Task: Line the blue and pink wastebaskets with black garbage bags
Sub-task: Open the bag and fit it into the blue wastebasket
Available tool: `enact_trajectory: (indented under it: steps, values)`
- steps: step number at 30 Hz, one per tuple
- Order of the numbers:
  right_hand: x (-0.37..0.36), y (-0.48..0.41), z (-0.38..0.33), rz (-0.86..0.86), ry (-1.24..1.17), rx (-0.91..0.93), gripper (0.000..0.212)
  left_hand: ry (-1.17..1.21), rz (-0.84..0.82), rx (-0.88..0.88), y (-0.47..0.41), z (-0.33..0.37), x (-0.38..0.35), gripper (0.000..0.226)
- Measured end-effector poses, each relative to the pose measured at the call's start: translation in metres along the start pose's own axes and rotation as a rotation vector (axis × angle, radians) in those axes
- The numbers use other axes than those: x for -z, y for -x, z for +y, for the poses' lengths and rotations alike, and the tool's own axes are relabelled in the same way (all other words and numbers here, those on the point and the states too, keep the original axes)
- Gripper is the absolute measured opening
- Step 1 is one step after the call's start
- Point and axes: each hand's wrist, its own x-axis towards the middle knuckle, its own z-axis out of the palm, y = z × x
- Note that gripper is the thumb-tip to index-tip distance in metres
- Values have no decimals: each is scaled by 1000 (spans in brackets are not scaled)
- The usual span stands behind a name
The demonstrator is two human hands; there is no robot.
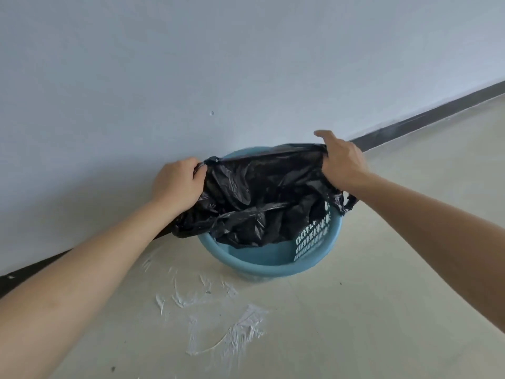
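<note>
A blue wastebasket (273,265) with lattice walls stands on the floor against the wall. A black garbage bag (257,192) is stretched across its mouth, and its crumpled body hangs down inside. My left hand (177,183) grips the bag's left edge over the basket's left rim. My right hand (343,162) grips the bag's right edge above the far right rim, forefinger sticking out. A loose flap of the bag hangs outside on the right. The pink wastebasket is not in view.
A pale wall (191,64) rises right behind the basket, with a dark baseboard (426,117) along its foot. White smears (218,318) mark the light floor in front of the basket.
</note>
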Motion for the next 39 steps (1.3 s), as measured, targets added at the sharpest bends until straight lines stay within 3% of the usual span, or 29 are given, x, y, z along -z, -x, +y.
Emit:
enact_trajectory:
  steps: [1,4,8,11,16,21,25,27,30,32,35,37,39]
  values:
    - [0,1,1,17,9,-5,52,-24,23,5,-1,-1,3,40]
    - [-3,3,-3,40,106,107,27,-23,-68,33,-3,-6,1,46]
    - [-7,4,-19,65,189,127,70,152,-254,234,-8,-13,-6,50]
    - [-10,1,-23,63,210,44,70,195,-272,371,-11,-20,-9,43]
    - [-24,-13,-24,32,169,-77,59,515,-224,577,-20,-30,-16,23]
    - [-39,-34,-25,9,114,-232,51,498,-172,444,-22,-30,-42,20]
    - [-39,-44,-29,35,58,-308,41,412,60,322,-20,-22,-42,26]
    - [-44,-53,-29,-10,46,-340,32,372,-82,291,-25,-24,-42,21]
    - [-47,-60,-25,-252,63,-400,26,415,-483,235,-20,-30,-35,23]
    - [-48,-63,-21,-335,50,-420,29,459,-608,251,-15,-28,-24,17]
    - [-47,-63,-15,-303,37,-425,38,579,-794,348,-13,-26,-16,50]
    - [-45,-61,-11,-287,31,-414,51,521,-775,260,-11,-26,-21,35]
    - [-41,-58,-5,-277,-5,-381,55,395,-613,206,-10,-20,-25,24]
